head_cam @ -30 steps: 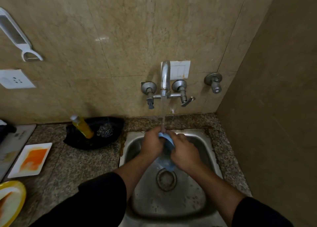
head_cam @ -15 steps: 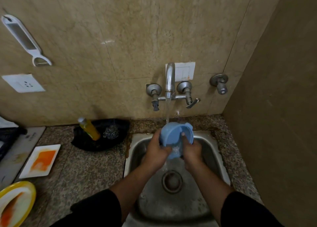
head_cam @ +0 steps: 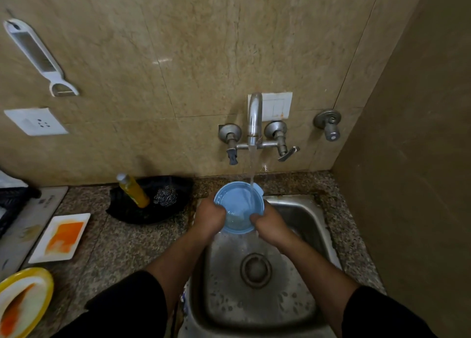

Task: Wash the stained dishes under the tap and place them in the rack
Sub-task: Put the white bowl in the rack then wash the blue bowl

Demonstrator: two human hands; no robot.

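A light blue bowl (head_cam: 238, 205) is held over the back of the steel sink (head_cam: 303, 215), its inside facing me. My left hand (head_cam: 210, 219) grips its left rim and my right hand (head_cam: 267, 224) grips its right rim. Water runs from the steel tap (head_cam: 254, 115) onto the bowl's far rim, and a little water lies inside it. A white rectangular plate (head_cam: 61, 237) smeared with orange stain lies on the counter to the left. A yellow-rimmed plate (head_cam: 24, 302) with an orange stain sits at the bottom left corner.
A yellow soap bottle (head_cam: 133, 191) and a steel scrubber (head_cam: 165, 196) rest in a black tray (head_cam: 153, 212) left of the sink. A grey board (head_cam: 23, 225) lies at the far left. A wall closes in on the right; a grater (head_cam: 38, 54) hangs on the back wall.
The bowl has been lifted and turned from on edge low in the sink to face up under the stream. Both hands rose with it.
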